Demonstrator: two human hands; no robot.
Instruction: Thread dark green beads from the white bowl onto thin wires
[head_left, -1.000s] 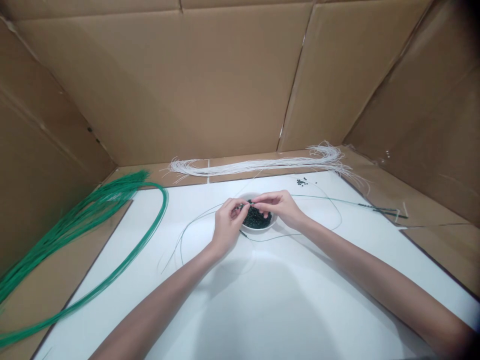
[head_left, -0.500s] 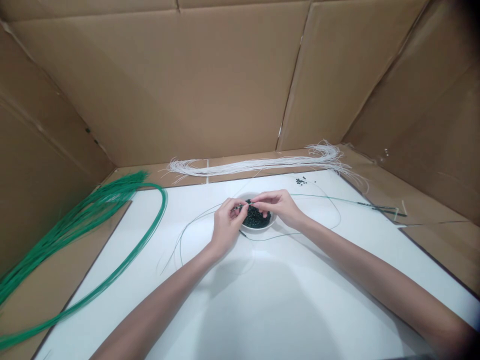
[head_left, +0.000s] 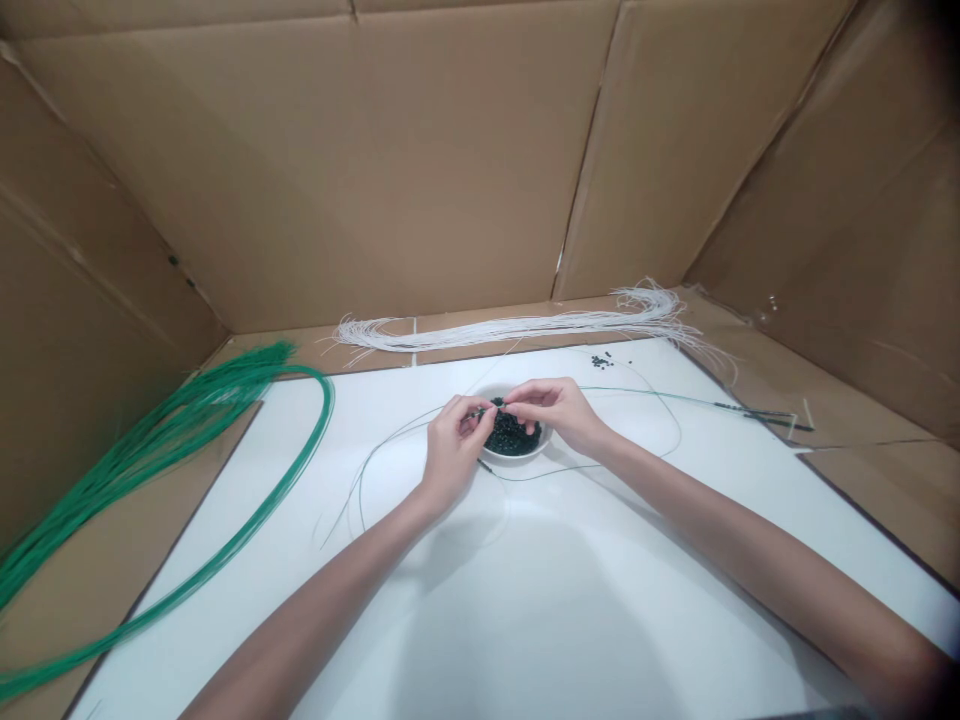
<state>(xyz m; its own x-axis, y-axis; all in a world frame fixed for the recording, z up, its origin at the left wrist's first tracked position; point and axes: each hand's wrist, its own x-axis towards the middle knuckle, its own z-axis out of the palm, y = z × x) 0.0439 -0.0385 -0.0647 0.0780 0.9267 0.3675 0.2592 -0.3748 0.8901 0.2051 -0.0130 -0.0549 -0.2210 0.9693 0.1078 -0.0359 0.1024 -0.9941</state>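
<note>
Dark beads (head_left: 512, 436) fill a white bowl (head_left: 516, 459) on the white tabletop (head_left: 525, 600) beneath your hands. Your left hand (head_left: 456, 440) and right hand (head_left: 559, 408) pinch narrowly at thin green strands (head_left: 412, 422) above the bowl, fingertips nearly meeting. Beyond lies a bundle of white strands (head_left: 517, 328); green strands curve at left.

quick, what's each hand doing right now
Left hand: fingertips pinched on a thin strand, above the bowl.
Right hand: fingertips pinched, item between them too small to tell.
</note>
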